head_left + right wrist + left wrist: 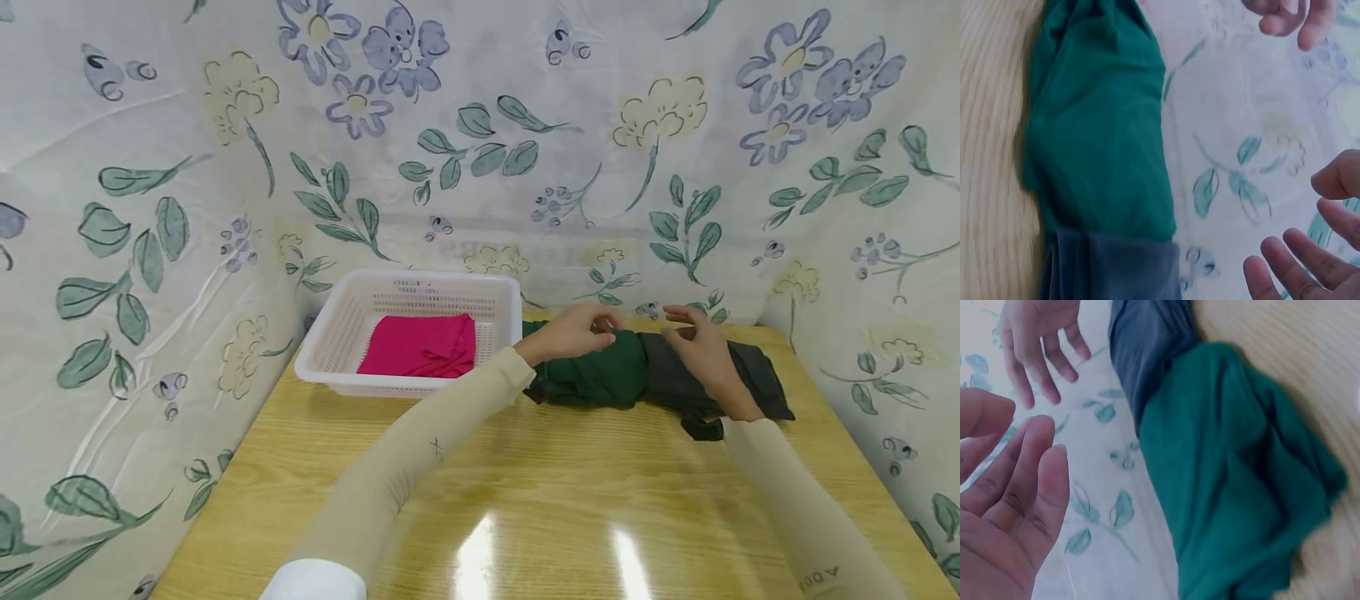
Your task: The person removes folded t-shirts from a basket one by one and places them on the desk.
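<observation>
A dark green folded cloth (600,375) lies at the back of the table, its surface wrinkled. Beside it on the right, and touching it, is a dark grey cloth (675,385) with a loose end hanging toward the front. My left hand (573,332) hovers over the green cloth, fingers loosely bent and holding nothing. Over the grey cloth my right hand (701,354) is raised, its fingers apart and likewise holding nothing. Both wrist views show the green cloth (1229,469) and the bare fingers of each hand apart from it.
A white plastic basket (318,354) stands at the back left with a folded pink cloth (412,343) inside. Behind the wooden table (562,500) hangs a flowered sheet (510,200), which also runs along both sides.
</observation>
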